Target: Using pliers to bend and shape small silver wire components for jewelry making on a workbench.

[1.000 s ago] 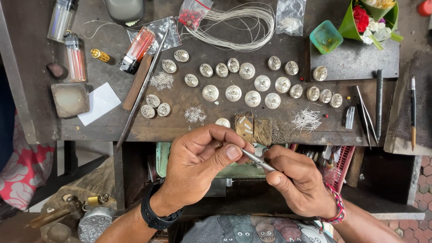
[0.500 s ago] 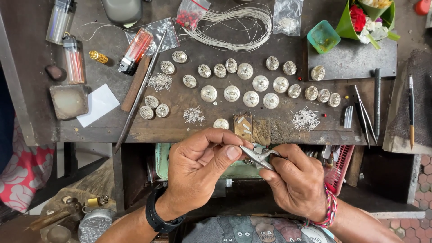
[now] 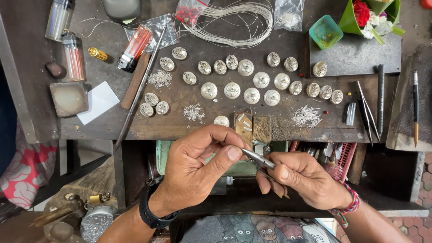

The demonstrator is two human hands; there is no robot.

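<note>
Below the workbench [image 3: 112, 128] edge, the right hand [image 3: 306, 180] is closed around slim, pointed metal pliers [image 3: 258, 159], whose tips meet the pinched thumb and forefinger of the left hand [image 3: 198, 168]; any piece between them is too small to see. Clear plastic bags [image 3: 288, 13] lie along the bench's far edge, one holding red beads

Soft even daylight, faint shadows under the bench edge, sharp focus throughout, slight wide-angle bending at edges

Whatever the left hand [image 3: 198, 171] pinches at the pliers' [image 3: 260, 159] tips is too small to tell.
</note>
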